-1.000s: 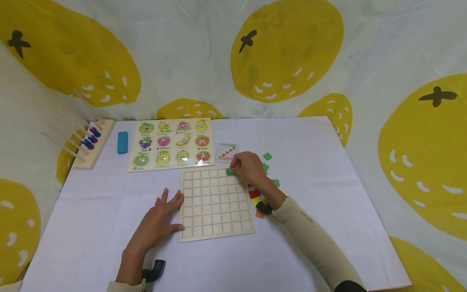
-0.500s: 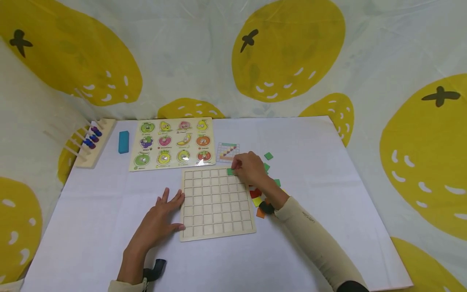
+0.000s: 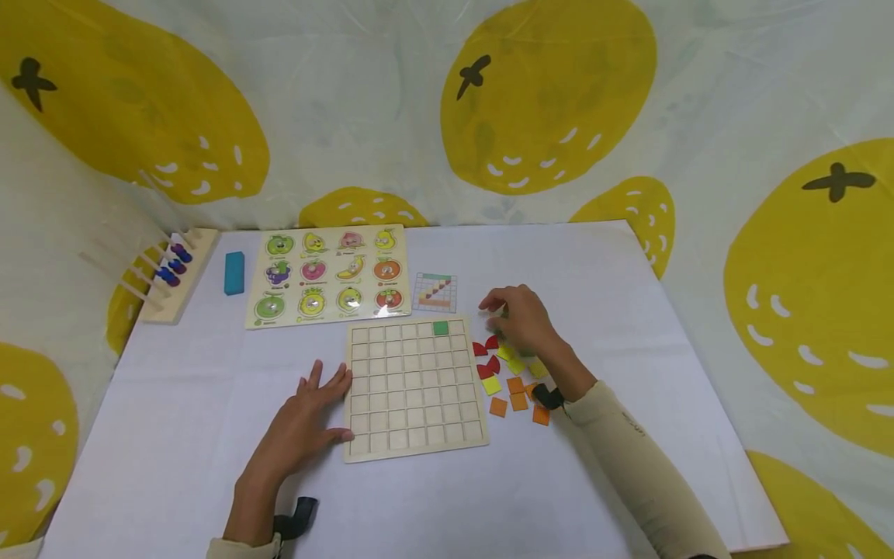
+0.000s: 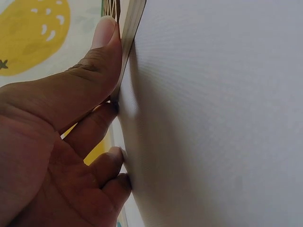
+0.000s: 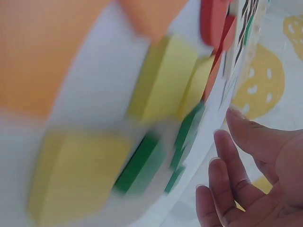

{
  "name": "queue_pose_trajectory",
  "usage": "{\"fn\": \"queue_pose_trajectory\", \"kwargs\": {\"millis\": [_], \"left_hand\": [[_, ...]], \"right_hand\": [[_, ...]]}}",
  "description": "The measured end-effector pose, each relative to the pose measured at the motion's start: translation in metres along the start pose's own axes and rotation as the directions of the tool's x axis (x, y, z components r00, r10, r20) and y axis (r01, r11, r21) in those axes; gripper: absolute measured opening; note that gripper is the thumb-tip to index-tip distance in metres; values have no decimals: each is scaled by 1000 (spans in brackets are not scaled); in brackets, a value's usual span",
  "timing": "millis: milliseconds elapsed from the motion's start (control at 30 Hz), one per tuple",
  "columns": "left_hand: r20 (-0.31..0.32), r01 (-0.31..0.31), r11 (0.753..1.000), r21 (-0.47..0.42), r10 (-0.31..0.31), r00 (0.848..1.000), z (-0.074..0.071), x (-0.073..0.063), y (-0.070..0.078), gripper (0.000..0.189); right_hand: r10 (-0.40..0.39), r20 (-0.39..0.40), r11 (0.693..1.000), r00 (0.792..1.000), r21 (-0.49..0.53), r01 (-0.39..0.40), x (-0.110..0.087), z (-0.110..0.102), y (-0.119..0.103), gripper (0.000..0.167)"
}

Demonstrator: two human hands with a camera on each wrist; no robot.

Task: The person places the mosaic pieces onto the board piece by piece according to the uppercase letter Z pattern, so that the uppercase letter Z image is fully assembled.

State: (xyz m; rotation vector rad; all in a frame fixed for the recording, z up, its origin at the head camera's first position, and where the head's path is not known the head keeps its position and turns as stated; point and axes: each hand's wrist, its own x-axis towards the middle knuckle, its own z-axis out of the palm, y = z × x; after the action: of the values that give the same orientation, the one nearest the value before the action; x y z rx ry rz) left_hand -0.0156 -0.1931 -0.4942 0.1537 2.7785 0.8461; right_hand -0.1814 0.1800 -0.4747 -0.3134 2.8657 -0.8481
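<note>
A wooden grid board (image 3: 405, 400) lies flat in front of me. My left hand (image 3: 296, 435) touches its left edge with thumb and fingertips, fingers spread. One green square tile (image 3: 441, 328) sits in the top row, second cell from the right. My right hand (image 3: 524, 322) hovers right of the board's upper corner, over loose tiles. In the right wrist view its fingers are loosely bent and hold nothing, with green tiles (image 5: 138, 165) and yellow tiles (image 5: 163, 78) nearby. From the head view the hand hides most of the green tiles.
Red pieces (image 3: 489, 368) and orange squares (image 3: 518, 401) lie right of the board. Behind it are a pattern card (image 3: 435, 293) and a fruit puzzle board (image 3: 331, 276). A blue block (image 3: 234, 273) and a peg stand with beads (image 3: 183, 276) are at the left.
My right hand has let go of the green tile, now in its cell, and moved right to above the loose tiles. The left hand has stayed at the board's edge.
</note>
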Motion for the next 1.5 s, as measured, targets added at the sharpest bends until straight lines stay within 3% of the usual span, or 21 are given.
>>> {"fn": "queue_pose_trajectory", "kwargs": {"millis": [233, 600, 900, 1200, 1500], "left_hand": [[7, 4, 1000, -8, -4, 1000, 0, -1, -1, 108], [5, 0, 1000, 0, 0, 1000, -1, -1, 0, 107], [6, 15, 1000, 5, -15, 1000, 0, 0, -1, 108], [-3, 2, 1000, -7, -2, 1000, 2, 0, -3, 108], [-3, 16, 1000, -2, -16, 1000, 3, 0, -2, 108]], "right_hand": [[86, 23, 995, 996, -44, -85, -4, -13, 21, 23], [116, 53, 992, 992, -56, -113, -5, -12, 31, 23], [80, 49, 994, 996, -84, -75, -2, -12, 31, 18], [15, 4, 1000, 1000, -22, -15, -3, -16, 31, 12], [14, -24, 999, 1000, 38, -13, -1, -11, 5, 10]]}}
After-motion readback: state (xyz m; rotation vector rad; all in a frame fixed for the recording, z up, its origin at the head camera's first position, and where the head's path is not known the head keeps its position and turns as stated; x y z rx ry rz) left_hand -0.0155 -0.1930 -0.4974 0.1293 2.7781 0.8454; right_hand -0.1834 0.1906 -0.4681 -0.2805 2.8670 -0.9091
